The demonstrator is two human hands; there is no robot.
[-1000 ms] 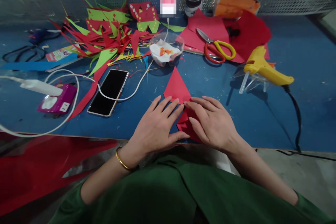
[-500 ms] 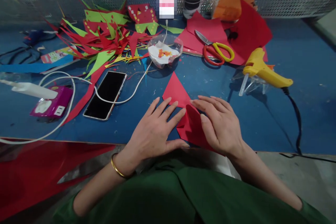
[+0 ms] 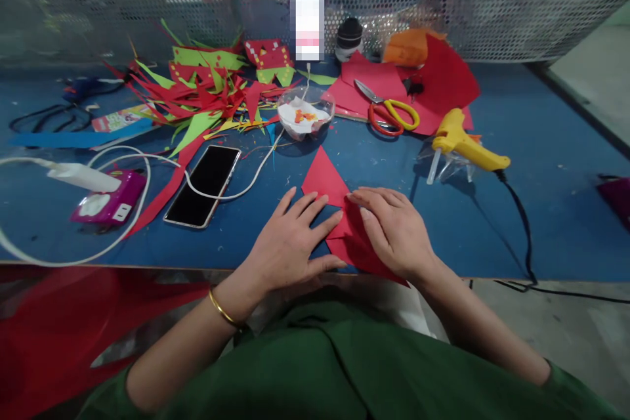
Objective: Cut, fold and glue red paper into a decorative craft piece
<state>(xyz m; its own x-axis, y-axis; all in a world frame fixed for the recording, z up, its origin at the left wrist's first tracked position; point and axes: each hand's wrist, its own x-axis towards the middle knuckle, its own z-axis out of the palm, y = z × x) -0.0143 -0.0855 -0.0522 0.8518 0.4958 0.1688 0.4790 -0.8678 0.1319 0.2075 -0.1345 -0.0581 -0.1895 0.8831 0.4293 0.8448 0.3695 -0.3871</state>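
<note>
A folded piece of red paper (image 3: 325, 178) lies at the table's front edge, one pointed corner aimed away from me and another reaching past the edge near my right wrist. My left hand (image 3: 290, 243) rests with its fingers spread, the fingertips on the left side of the paper. My right hand (image 3: 394, 226) lies over the paper's right side, fingers stretched out together and pressing near a fold. Part of the paper is hidden under both hands.
A black phone (image 3: 204, 185), white cable and purple socket block (image 3: 111, 195) lie left. Behind are a clear bowl (image 3: 306, 131), red and green paper scraps (image 3: 201, 88) and scissors (image 3: 386, 117) on red sheets. A yellow glue gun (image 3: 465, 141) stands right, its cord trailing over the edge.
The camera view has tilted up and shifted a little, so the table items sit lower in the picture. My right hand has slid slightly along the red paper; my left stays spread in place.
</note>
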